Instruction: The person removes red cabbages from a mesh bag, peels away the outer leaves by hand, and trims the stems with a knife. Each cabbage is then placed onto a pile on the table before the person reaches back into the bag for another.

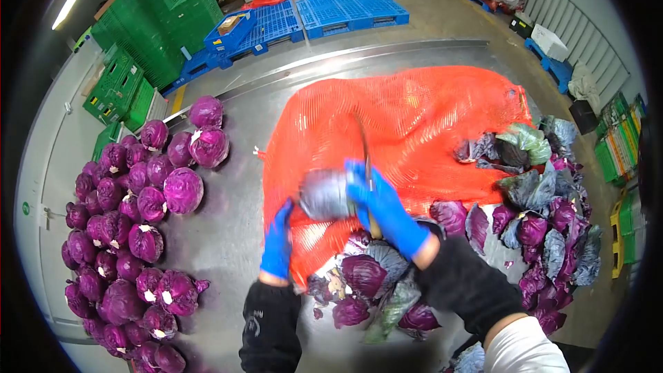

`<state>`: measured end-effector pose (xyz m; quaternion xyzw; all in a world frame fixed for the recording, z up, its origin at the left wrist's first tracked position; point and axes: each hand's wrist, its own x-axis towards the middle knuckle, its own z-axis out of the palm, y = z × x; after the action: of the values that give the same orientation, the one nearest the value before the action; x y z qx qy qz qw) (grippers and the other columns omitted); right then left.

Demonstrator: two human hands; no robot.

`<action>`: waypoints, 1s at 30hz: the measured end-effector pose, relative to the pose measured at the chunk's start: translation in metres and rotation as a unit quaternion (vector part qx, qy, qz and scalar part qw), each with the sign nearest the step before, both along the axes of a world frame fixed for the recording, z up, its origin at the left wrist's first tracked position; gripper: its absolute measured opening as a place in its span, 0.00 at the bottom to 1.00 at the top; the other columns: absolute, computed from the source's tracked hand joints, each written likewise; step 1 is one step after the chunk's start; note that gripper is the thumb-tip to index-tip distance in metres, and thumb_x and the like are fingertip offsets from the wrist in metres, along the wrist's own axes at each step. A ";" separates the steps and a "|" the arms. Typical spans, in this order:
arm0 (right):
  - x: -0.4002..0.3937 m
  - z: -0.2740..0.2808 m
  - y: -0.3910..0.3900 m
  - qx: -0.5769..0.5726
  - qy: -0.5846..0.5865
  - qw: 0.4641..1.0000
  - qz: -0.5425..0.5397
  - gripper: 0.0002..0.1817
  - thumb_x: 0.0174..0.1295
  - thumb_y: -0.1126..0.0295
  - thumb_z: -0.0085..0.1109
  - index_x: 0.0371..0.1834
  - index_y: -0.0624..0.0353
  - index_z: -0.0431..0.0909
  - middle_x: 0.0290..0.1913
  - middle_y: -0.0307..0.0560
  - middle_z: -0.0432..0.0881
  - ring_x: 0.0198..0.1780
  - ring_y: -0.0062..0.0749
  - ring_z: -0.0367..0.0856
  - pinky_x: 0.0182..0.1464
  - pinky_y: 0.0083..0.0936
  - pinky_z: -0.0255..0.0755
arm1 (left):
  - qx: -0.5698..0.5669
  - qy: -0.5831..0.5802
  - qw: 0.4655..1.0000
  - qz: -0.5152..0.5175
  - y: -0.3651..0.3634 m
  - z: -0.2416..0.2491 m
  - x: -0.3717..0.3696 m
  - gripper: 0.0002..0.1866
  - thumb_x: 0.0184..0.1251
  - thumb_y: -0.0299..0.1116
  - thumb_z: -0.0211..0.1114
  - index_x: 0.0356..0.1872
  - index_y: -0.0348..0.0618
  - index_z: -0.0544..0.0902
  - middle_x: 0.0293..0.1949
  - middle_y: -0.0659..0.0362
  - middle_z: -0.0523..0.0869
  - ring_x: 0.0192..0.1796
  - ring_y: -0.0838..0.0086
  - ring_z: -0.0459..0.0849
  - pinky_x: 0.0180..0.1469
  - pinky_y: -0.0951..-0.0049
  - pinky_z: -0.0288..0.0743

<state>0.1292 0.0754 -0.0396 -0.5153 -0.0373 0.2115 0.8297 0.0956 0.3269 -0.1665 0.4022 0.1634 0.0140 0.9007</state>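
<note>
A red cabbage [324,194] with dull bluish outer leaves, blurred by motion, is between my gloved hands over the red mesh sack [407,117]. My right hand [383,200], in a blue glove, is closed round a knife [365,148] whose blade points away from me; its fingers lie against the cabbage's right side. On the other side, my left hand [277,238], also blue-gloved, has its fingers stretched out close to the cabbage's lower left. Below the hands lie loose cabbage leaves [364,275] and pale trimmings.
Many trimmed purple cabbages [183,190] are heaped along the left of the metal table [231,249]. Stripped leaves [552,252] pile up at the right. Beyond the table are blue pallets [352,10] and stacked green crates [145,27].
</note>
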 end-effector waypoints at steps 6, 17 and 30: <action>-0.091 -0.018 -0.073 -0.281 -0.246 0.923 -0.096 0.27 0.58 0.66 0.66 0.60 0.62 0.71 0.54 0.48 0.79 0.46 0.29 0.81 0.50 0.26 0.75 | 0.215 0.064 0.971 -0.080 -0.071 0.054 -0.090 0.20 0.71 0.39 0.54 0.55 0.33 0.77 0.54 0.52 0.80 0.53 0.72 0.79 0.51 0.70 0.75; -0.104 0.015 -0.074 -0.154 0.015 0.987 -0.051 0.46 0.50 0.62 0.74 0.71 0.60 0.59 0.62 0.51 0.72 0.62 0.31 0.71 0.63 0.28 0.66 | 0.135 -0.064 0.988 -0.034 -0.156 0.104 -0.086 0.38 0.58 0.34 0.63 0.71 0.47 0.59 0.66 0.59 0.66 0.63 0.71 0.68 0.66 0.68 0.60; -0.328 0.029 -0.099 -0.233 -0.021 0.972 -0.038 0.40 0.51 0.66 0.73 0.66 0.67 0.64 0.45 0.45 0.78 0.42 0.21 0.76 0.43 0.23 0.73 | -0.193 -0.007 0.981 -0.001 -0.153 0.114 -0.246 0.38 0.64 0.57 0.53 0.69 0.42 0.63 0.65 0.50 0.69 0.66 0.56 0.68 0.70 0.55 0.58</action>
<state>-0.1993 -0.0240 -0.0105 -0.6996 0.0154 0.1721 0.6934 -0.1502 0.1743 -0.0521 0.2207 0.1558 -0.0160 0.9627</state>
